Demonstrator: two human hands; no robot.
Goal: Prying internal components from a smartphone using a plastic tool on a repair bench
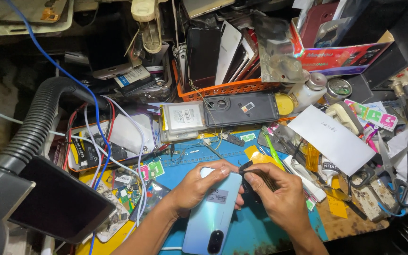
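Left hand [198, 185] grips pale-blue phone [213, 212], white label on its back. Right hand [279, 198] fingers pinch black tool [251, 170] at its top edge. Red box [341, 56] sits top right.

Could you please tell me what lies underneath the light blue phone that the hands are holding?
A blue work mat lies under the light blue phone; the mat directly beneath the phone is hidden.

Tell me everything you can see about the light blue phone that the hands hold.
The phone lies back-up on the blue mat, slanted, camera end toward the person. Its glossy pale blue back carries a small sticker and a dark camera. The left hand grips its far end; the right hand presses a thin dark tool at that edge.
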